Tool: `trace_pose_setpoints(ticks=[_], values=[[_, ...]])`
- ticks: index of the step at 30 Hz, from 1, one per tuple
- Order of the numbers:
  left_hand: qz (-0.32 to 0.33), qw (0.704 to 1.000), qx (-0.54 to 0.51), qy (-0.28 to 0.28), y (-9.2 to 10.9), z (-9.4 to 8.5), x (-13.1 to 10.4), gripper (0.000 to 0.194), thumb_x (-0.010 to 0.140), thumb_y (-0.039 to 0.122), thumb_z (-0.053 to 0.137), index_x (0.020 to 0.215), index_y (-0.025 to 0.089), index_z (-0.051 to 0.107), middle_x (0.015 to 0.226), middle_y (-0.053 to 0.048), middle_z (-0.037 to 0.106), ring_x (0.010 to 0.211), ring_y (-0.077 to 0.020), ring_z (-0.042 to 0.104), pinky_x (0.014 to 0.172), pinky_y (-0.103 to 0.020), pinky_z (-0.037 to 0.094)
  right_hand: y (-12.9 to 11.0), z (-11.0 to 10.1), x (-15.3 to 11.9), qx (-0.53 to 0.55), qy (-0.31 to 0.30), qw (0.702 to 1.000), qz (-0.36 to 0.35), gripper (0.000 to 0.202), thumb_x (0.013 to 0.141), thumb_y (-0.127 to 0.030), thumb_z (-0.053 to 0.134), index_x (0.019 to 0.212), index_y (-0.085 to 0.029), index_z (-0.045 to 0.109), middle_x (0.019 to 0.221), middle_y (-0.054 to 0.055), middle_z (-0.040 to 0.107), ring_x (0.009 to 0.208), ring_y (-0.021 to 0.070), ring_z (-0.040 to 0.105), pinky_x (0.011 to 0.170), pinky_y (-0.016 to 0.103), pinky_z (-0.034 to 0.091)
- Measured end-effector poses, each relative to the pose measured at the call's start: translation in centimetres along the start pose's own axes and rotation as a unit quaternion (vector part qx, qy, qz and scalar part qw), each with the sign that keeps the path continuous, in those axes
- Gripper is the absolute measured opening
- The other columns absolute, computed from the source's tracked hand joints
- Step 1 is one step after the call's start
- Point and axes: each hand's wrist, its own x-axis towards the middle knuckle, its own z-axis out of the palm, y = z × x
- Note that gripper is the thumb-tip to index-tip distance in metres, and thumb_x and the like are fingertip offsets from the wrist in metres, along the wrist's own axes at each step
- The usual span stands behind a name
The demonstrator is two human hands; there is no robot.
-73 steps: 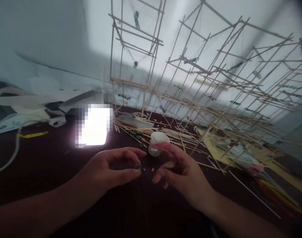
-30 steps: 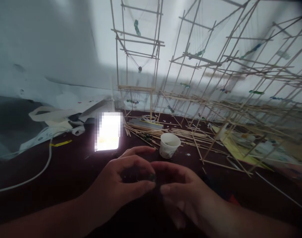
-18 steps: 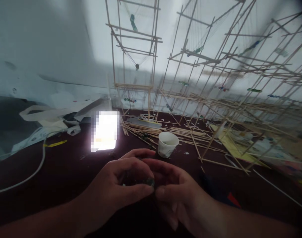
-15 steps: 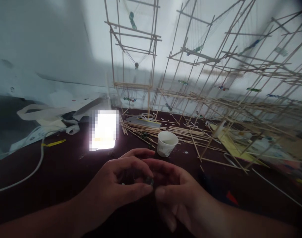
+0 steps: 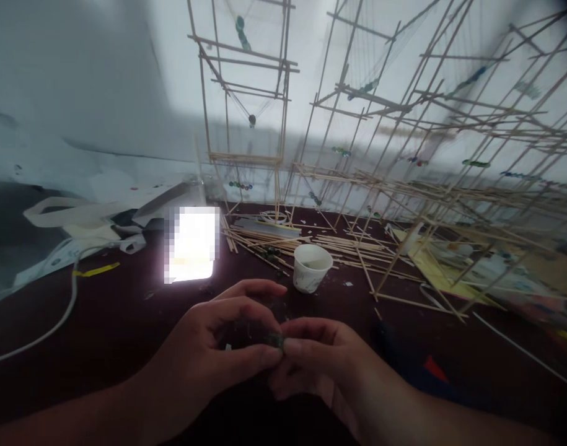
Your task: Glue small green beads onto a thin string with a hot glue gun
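Small round green glassy marble (image 5: 276, 340) could slip
Left hand (image 5: 197, 337) and right hand (image 5: 341, 359) pinch it at the fingertips; uneven pressure might shoot it onto the dark maroon surface (image 5: 125, 316).

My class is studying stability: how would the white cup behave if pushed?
The white cup looks thin-walled, so probably light and easily dented. Its base appears narrower than its rim, so a high push might tip it.
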Motion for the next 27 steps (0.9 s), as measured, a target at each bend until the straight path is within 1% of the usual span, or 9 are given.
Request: trace_pose_setpoints(ticks=[8,12,16,19,20,21,22,23,27], values=[[0.015,0.998,0.055,0.0,0.2,0.2,-0.1,0.007,0.074,0.034,0.087,0.079,0.031,0.083,0.136,0.001,0.075,0.122,-0.0272,0.069,0.116,-0.041,0.053,0.8,-0.7,0.0,0.015,-0.031,0.999,0.0,0.03,0.075,-0.033,0.101,0.094,-0.015,0.086,0.078,0.005,0.082,0.064,0.0119,0.077,0.067,0.022,0.062],[0.044,0.995,0.087,-0.007,0.1,0.2,-0.2,0.009,0.076,0.036,0.087,0.083,0.032,0.084,0.137,0.001,0.075,0.126,-0.0268,0.068,0.116,-0.038,0.053,1.0,-0.8,0.0,0.027,-0.022,0.999,-0.002,0.03,0.076,-0.033,0.1,0.094,-0.014,0.086,0.079,0.005,0.083,0.064,0.0122,0.077,0.067,0.023,0.062],[0.076,0.994,0.081,-0.012,-0.3,-0.4,0.1,0.015,0.078,0.039,0.09,0.09,0.033,0.085,0.137,0.0,0.076,0.123,-0.026,0.071,0.111,-0.035,0.057,0.6,-0.4,-0.1,0.032,-0.001,0.999,0.01,0.036,0.071,-0.035,0.103,0.089,-0.011,0.083,0.074,0.004,0.08,0.061,0.0119,0.075,0.064,0.022,0.059],[0.117,0.991,0.063,0.004,-0.7,-1.9,1.2,0.026,0.087,0.052,0.084,0.107,0.035,0.085,0.134,0.0,0.078,0.128,-0.0262,0.071,0.106,-0.03,0.06,0.2,0.0,-0.4,0.033,0.038,0.999,0.015,0.041,0.065,-0.035,0.106,0.086,-0.012,0.08,0.073,0.004,0.079,0.061,0.0127,0.074,0.064,0.023,0.059],[0.126,0.988,0.086,0.029,-0.7,-2.6,1.8,0.023,0.094,0.053,0.077,0.107,0.036,0.085,0.128,0.0,0.081,0.124,-0.0244,0.073,0.104,-0.029,0.061,0.1,0.1,-0.5,0.036,0.051,0.998,0.014,0.043,0.063,-0.035,0.106,0.087,-0.012,0.079,0.074,0.004,0.079,0.062,0.0132,0.074,0.064,0.024,0.059],[0.11,0.985,0.121,0.059,-0.8,-3.4,2.4,0.023,0.099,0.052,0.072,0.11,0.036,0.084,0.121,0.001,0.083,0.116,-0.0226,0.076,0.101,-0.028,0.062,0.0,0.2,-0.6,0.038,0.063,0.997,0.012,0.044,0.062,-0.035,0.107,0.088,-0.012,0.079,0.074,0.004,0.079,0.062,0.0137,0.074,0.064,0.025,0.059],[0.097,0.981,0.141,0.096,-0.8,-4.2,3.0,0.024,0.099,0.052,0.071,0.11,0.034,0.084,0.111,0.0,0.085,0.105,-0.0229,0.079,0.095,-0.03,0.064,0.0,0.2,-0.7,0.04,0.071,0.997,0.009,0.046,0.062,-0.035,0.107,0.089,-0.012,0.078,0.075,0.004,0.079,0.063,0.014,0.074,0.064,0.025,0.058],[0.093,0.975,0.17,0.112,-0.9,-5.0,3.6,0.026,0.097,0.051,0.072,0.111,0.032,0.084,0.101,0.0,0.086,0.095,-0.0233,0.08,0.089,-0.032,0.066,-0.1,0.2,-0.7,0.041,0.077,0.996,0.006,0.046,0.062,-0.035,0.107,0.09,-0.012,0.078,0.075,0.004,0.079,0.063,0.0142,0.074,0.064,0.025,0.058],[0.134,0.94,0.294,0.108,-1.2,-7.5,5.3,0.03,0.093,0.053,0.073,0.111,0.03,0.084,0.087,-0.001,0.084,0.08,-0.0229,0.078,0.076,-0.031,0.064,0.0,-0.2,-0.8,0.039,0.085,0.995,-0.018,0.044,0.067,-0.036,0.105,0.092,-0.012,0.078,0.079,0.004,0.078,0.066,0.0138,0.073,0.068,0.027,0.058]])
